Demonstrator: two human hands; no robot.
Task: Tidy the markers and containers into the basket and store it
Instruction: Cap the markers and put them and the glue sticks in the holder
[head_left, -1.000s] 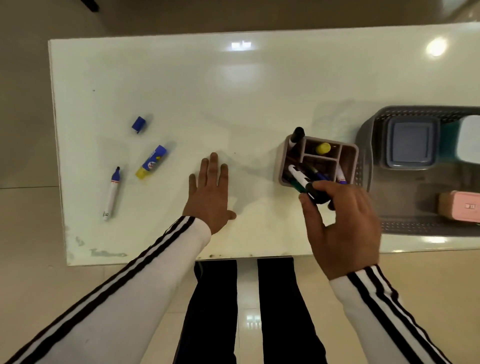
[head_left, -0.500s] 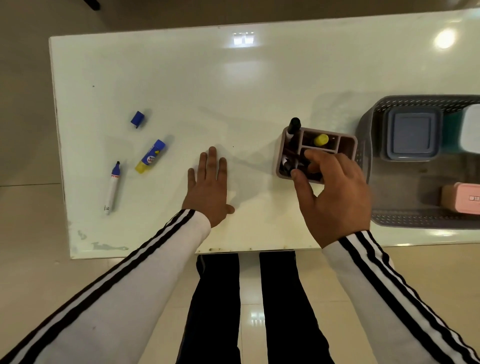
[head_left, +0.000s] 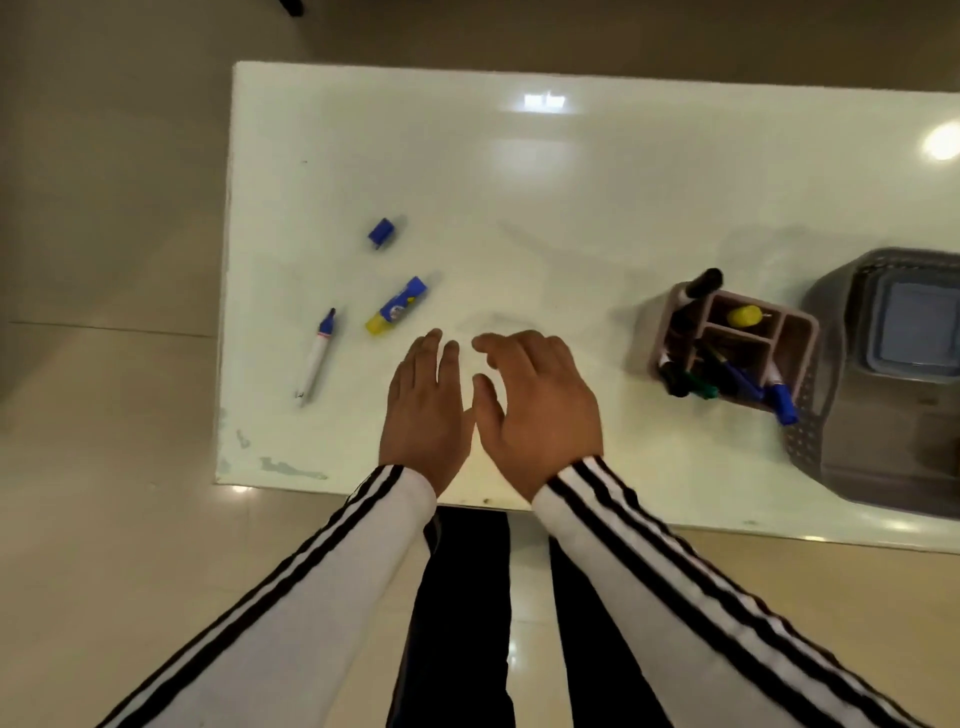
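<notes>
1. Now my left hand (head_left: 426, 410) and right hand (head_left: 535, 410) are both empty, fingers loose, over the tabletop (head_left: 571, 208).
2. Marker (head_left: 316, 358) lies left of them, seemingly uncapped; cap (head_left: 382, 232) farther off.
3. Light, slick, likely to roll: I'd pinch mid-barrel, clear of the tip.

White table (head_left: 571, 208): marker (head_left: 317, 358), glue stick (head_left: 397, 305), cap (head_left: 382, 232), organizer (head_left: 661, 338), basket (head_left: 826, 415) (far right)

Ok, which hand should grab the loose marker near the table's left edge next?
Left, probably. The left hand is open and empty, nearer the marker than the right hand, which would have to cross over it.
</notes>
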